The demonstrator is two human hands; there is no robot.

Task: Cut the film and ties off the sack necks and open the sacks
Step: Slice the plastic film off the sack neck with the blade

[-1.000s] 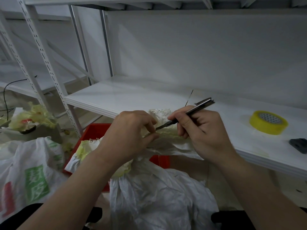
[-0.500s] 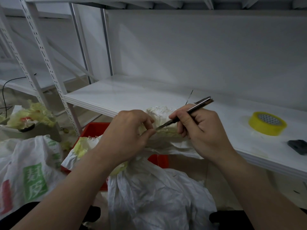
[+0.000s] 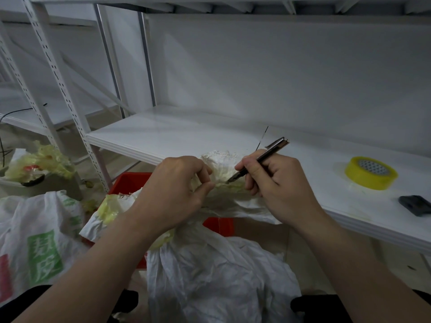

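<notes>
Left hand [image 3: 172, 192] pinched the sack neck [image 3: 221, 176] taut, probably film, so right hand [image 3: 277, 180], fingers closed around the knife [image 3: 258, 162], could slice it.

Sack [image 3: 217, 276]: thin white woven-looking plastic, matt, heavily creased. Neck [image 3: 221, 159]: frayed, rough white fibres, wrapped in yellowish translucent film [image 3: 231, 186], slightly glossy. Knife [image 3: 263, 157] in right hand [image 3: 279, 183]: slim metal body, brushed sheen, dark blade tip. Left hand [image 3: 172, 192] pinches the film. Left sack [image 3: 35, 248]: same matt white plastic weave, printed green and red patches. Crate [image 3: 130, 183]: red plastic, smooth. Shelf [image 3: 186, 141]: white painted metal, smooth, faint gloss; perforated uprights the same. Tape [image 3: 370, 172], far right: yellow, glossy plastic. Dark matt object [image 3: 415, 205] at right edge, material unclear. Far-left film scraps [image 3: 46, 159]: crumpled, yellowish, shiny.
</notes>
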